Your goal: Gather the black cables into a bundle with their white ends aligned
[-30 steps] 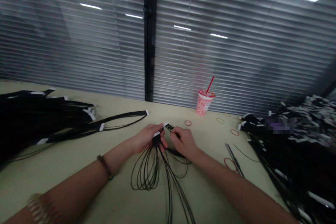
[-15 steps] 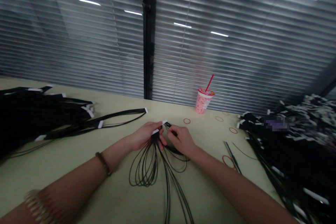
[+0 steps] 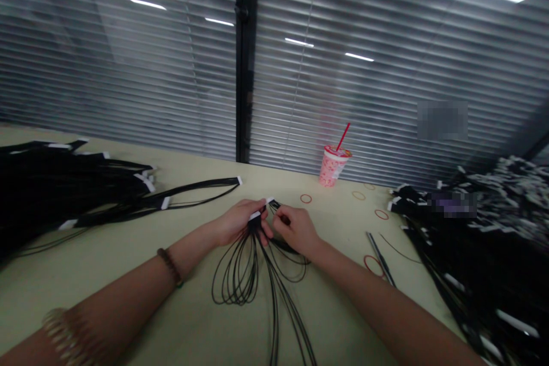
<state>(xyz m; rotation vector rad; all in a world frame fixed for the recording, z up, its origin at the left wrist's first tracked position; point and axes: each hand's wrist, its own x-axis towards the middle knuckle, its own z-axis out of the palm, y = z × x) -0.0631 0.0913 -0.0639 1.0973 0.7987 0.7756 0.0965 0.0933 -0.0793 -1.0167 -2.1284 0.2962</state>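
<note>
In the middle of the table, my left hand (image 3: pixel 240 221) is closed around a black wire harness (image 3: pixel 234 283) near its white connectors. One white connector (image 3: pixel 254 216) lies across my fingers, with wires looping and hanging down from it. A second white connector (image 3: pixel 270 201) sticks out past my left fingertips. My right hand (image 3: pixel 297 227) is closed just right of it, fingers pinched at the black wires (image 3: pixel 277 205) that come from this connector. The exact grip of the right fingertips is partly hidden.
Black wire harnesses with white connectors pile up at left (image 3: pixel 86 183) and right (image 3: pixel 484 263). A pink cup (image 3: pixel 332 167) with a red straw stands near the window blinds. Red rubber bands (image 3: pixel 381 214) and a slim dark pen-like tool (image 3: pixel 381 259) lie right of my right hand.
</note>
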